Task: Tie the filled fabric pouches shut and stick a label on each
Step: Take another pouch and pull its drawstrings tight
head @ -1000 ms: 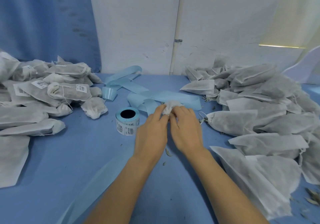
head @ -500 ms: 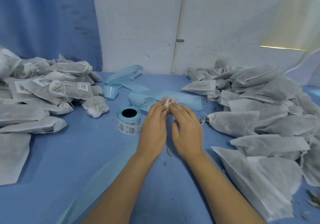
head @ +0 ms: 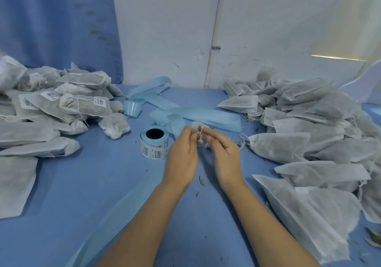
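A small white fabric pouch [head: 200, 141] sits between my two hands at the table's middle, mostly hidden by them. My left hand [head: 181, 159] grips its neck with curled fingers. My right hand [head: 224, 155] holds the thin white drawstring [head: 201, 130], which loops around its index finger. A roll of barcode labels [head: 154, 143] stands just left of my left hand.
Tied, labelled pouches [head: 61, 105] are heaped at the left. A large heap of unlabelled pouches [head: 309, 132] fills the right side. Loose blue backing strip [head: 195, 114] lies behind my hands, with more trailing toward me. Herb crumbs dot the blue table [head: 92, 184].
My hands have lifted the pouch slightly and moved a little apart. The drawstring now shows looped over my right index finger.
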Tool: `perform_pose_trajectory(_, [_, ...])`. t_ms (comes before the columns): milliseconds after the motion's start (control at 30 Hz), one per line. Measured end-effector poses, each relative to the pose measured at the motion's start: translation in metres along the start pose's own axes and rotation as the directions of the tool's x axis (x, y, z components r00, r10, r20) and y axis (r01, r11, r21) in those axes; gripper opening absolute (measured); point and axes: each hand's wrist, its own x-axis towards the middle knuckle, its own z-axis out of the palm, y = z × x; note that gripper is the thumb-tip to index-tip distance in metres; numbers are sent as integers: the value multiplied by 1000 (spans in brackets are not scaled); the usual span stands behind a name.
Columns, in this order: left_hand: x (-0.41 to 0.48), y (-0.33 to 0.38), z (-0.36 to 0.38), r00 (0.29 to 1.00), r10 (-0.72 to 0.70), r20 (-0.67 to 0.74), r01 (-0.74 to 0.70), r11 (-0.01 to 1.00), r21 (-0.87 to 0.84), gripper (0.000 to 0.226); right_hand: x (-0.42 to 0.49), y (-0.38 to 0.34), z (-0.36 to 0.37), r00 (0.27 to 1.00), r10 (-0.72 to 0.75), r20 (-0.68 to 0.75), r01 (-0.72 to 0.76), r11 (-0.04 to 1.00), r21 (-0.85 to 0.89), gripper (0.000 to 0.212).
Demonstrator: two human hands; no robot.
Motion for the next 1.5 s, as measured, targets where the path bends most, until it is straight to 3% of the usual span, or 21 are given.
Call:
perform_pose_trajectory(67, [1, 1, -1, 997, -64, -45, 60, 994, -90, 21, 1, -1, 0, 999, 40, 33, -45, 985, 166, 33])
perform_pose_trajectory(200, [4, 3, -4, 990, -103, -96, 89, 986, -140, 16, 1, -2, 2, 992, 78, 97, -100, 961, 257, 27])
perform_pose_trajectory(767, [4, 4, -6, 985, -119, -125, 88, 969, -230, 18, 9, 2, 3, 960, 171, 220, -185, 982, 43, 34])
perform_pose_trajectory(900, [6, 4, -5, 973, -192, -124, 139, 927, -348, 22, 8, 1, 7, 926, 196, 324, -242, 964, 109, 32])
perform_pose_trajectory(1067, [7, 3, -4, 974, -203, -103, 150, 913, -379, 24, 14, -2, 3, 926, 231, 297, -297, 934, 200, 32])
perform_pose_trajectory(1233, [8, -4, -7, 987, -139, -86, 105, 943, -316, 24, 14, -16, -13, 917, 207, 341, -255, 962, 101, 27])
perform_pose_trajectory(1500, [6, -2, -6, 998, -58, -37, 47, 966, -256, 22, 17, -14, -18, 858, 350, 376, -496, 754, 430, 27])
